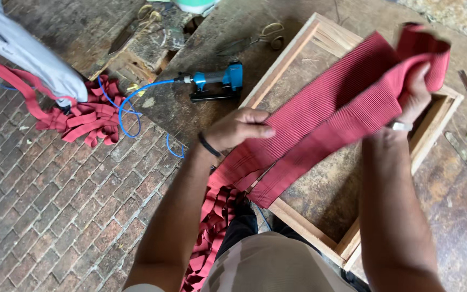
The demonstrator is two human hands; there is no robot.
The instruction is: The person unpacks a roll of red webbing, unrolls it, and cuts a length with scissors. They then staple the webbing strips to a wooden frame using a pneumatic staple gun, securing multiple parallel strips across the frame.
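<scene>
The right hand (414,92) grips the folded upper end of a red ribbed band (325,116), and the left hand (239,130) pinches the same band lower down, so it stretches slantwise above the wooden frame (304,221). The frame lies on the surface (449,200). Left of the frame sits a blue stapler (217,81) with its blue hose (131,103); beyond it lie scissors (255,38). Further left of the frame, red strips (90,119) pile on the brick floor (44,216).

Right hand's (414,94) fingers behind the red webbing (325,116); white tub (193,5) cut off by top edge.
</scene>
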